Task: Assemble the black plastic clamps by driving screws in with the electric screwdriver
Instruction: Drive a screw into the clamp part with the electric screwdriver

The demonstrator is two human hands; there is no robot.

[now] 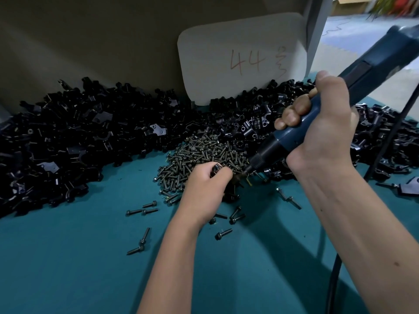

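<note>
Teal worktop [68, 257] heaped with black parts, and the left hand [204, 186] grips a black clamp [231, 191] just beside the screw pile [204, 152] while the right hand [322, 132] clutches the electric screwdriver [340, 105], its long axis slanting down-left, tip meeting the clamp.

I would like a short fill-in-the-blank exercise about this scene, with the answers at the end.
1. The right hand holds the electric ____.
2. The left hand grips a black ____ beside the pile of screws.
3. The table cover is ____ in colour.
4. The white card shows the number ____.

Answers: screwdriver; clamp; teal; 44
</note>
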